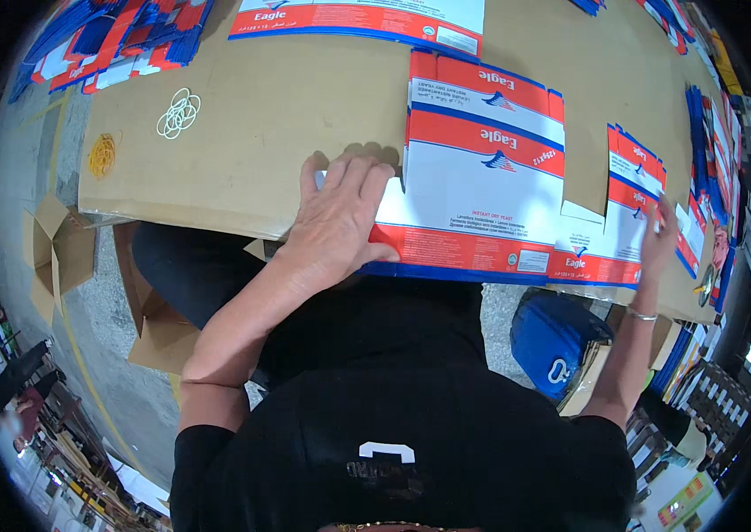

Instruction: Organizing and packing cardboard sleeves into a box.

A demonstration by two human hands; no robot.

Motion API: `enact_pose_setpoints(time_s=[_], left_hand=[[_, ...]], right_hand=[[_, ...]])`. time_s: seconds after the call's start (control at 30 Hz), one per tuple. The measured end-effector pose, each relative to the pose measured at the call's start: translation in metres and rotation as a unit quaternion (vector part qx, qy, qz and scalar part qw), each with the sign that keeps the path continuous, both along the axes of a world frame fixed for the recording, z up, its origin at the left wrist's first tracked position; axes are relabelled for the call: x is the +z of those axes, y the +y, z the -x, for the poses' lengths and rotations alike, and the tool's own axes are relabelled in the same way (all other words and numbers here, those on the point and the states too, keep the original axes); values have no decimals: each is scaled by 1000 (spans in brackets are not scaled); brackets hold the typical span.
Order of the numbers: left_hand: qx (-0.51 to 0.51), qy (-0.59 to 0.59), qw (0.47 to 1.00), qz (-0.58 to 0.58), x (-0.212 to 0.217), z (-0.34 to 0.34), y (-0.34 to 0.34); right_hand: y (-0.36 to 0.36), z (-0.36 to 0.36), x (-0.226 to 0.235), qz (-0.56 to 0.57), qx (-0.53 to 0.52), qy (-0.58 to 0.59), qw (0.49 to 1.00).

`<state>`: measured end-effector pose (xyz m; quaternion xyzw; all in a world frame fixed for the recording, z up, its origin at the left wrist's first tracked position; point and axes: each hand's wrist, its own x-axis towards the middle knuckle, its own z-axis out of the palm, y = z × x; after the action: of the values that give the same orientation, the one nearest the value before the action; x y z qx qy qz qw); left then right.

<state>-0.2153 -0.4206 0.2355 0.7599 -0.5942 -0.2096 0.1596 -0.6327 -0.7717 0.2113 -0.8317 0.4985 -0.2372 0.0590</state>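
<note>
A flat, unfolded printed carton (482, 191) in red, white and blue lies along the near edge of the table. Across its left end my left hand (340, 208) is closed, fingers bent over the flap and thumb against the near side. At the carton's right end, my right hand (656, 235) is held upright with its fingers apart, beside the red side panel. It looks slightly blurred, and whether it touches the panel is hard to tell. A silver bracelet circles my right wrist.
A brown cardboard sheet (260, 115) covers the table. Another flat carton (357, 25) lies beyond mine. Stacks of folded cartons (114, 40) sit at the far left and the right edge. White rubber bands (179, 113) and yellow ones (102, 156) lie left. A blue container (553, 341) stands below.
</note>
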Motion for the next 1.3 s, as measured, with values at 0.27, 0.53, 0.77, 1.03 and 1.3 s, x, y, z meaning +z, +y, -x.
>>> enact_pose_setpoints(time_s=[0.27,0.53,0.77,1.03,1.3], left_hand=[[8,62,993,103,-3,-9,-3],[-4,57,977,207,9,-23,15],[-6,-12,954,300,5,-23,20],[-22,-20,963,269,15,-23,16],[-61,-127,957,254,22,-20,14]], right_hand=[[155,-164,11,-177,72,-77,979],[165,-159,30,-458,10,-434,776],[182,-161,36,-373,79,-505,775],[181,-166,38,-362,75,-501,783],[190,-180,48,-339,42,-514,787]])
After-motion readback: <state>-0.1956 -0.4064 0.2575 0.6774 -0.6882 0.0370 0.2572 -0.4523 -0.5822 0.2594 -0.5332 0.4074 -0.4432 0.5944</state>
